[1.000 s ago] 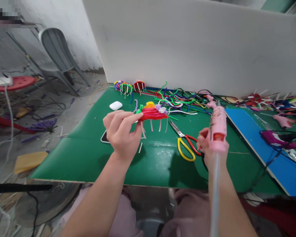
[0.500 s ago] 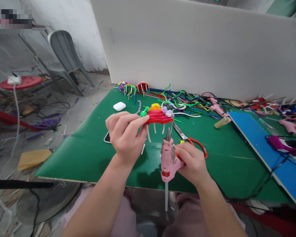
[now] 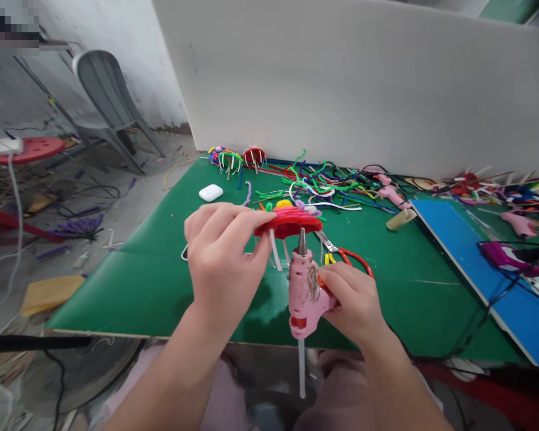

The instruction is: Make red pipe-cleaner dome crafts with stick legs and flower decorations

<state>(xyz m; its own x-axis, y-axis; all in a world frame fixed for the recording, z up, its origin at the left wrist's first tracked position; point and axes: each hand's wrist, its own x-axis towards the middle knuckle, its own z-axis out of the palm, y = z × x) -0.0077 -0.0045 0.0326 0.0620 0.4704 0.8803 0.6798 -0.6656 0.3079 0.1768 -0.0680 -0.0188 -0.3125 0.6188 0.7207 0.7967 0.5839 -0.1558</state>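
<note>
My left hand (image 3: 222, 260) pinches the left edge of a red pipe-cleaner craft piece (image 3: 288, 222), a layered dome with a yellow top, small flowers and white strips hanging below. It hovers over the green table (image 3: 153, 281). My right hand (image 3: 351, 302) grips a pink hot glue gun (image 3: 303, 287) upright, with a clear glue stick poking out below. The metal nozzle points up and sits just under the craft piece's underside.
Yellow-and-red scissors (image 3: 345, 257) lie right of the glue gun. A white earbud case (image 3: 211, 192), loose pipe cleaners (image 3: 323, 182), finished crafts (image 3: 233, 157), more pink glue guns (image 3: 390, 193) and a blue board (image 3: 489, 263) fill the table's back and right. A phone is partly hidden behind my left hand.
My right hand brought the glue gun from the right, turned nozzle up, to just beneath the craft piece. My left hand tilted the piece flatter and lowered it slightly.
</note>
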